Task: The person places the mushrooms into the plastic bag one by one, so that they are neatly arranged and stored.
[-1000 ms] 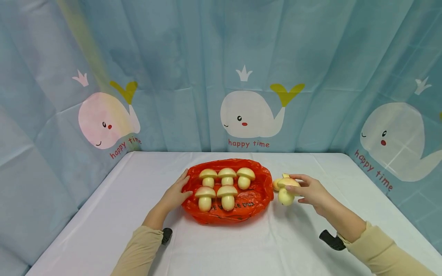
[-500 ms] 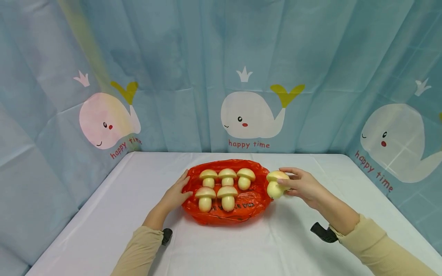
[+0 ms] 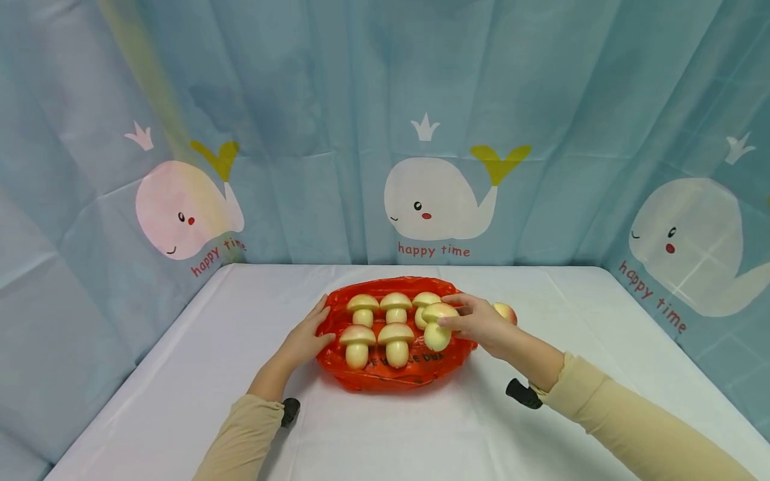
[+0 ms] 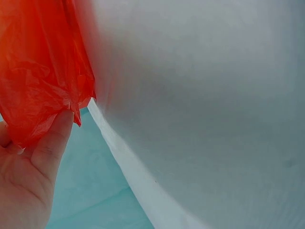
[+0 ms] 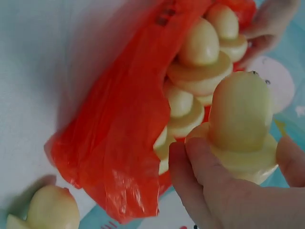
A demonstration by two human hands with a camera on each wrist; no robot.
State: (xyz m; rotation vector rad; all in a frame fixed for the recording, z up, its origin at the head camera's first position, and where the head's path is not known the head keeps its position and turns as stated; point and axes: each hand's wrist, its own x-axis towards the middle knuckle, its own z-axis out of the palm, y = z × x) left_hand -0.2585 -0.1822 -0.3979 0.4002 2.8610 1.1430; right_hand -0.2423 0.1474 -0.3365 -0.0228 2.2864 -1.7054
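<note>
A red plastic bag (image 3: 361, 382) lies spread at the middle of the table, its mouth folded wide round several toy mushrooms (image 3: 397, 351) in two rows. My left hand (image 3: 305, 339) holds the bag's left edge; in the left wrist view the thumb (image 4: 56, 138) presses on the crinkled plastic (image 4: 38, 86). Over the bag's right part, my right hand (image 3: 481, 324) grips another toy mushroom (image 3: 438, 334) by its cap, stem down. The right wrist view shows this held mushroom (image 5: 240, 114) between thumb and fingers. It partly covers the back-row mushroom (image 3: 426, 299) behind it.
One more mushroom (image 3: 506, 312) lies on the white tablecloth (image 3: 385, 441) right of the bag, partly behind the right hand. A blue whale-print curtain (image 3: 337, 200) stands along the table's far edge and both sides.
My right hand has carried its mushroom leftward from beside the bag to over the bag's right part, uncovering the mushroom on the table. The left hand has stayed at the bag's left edge.
</note>
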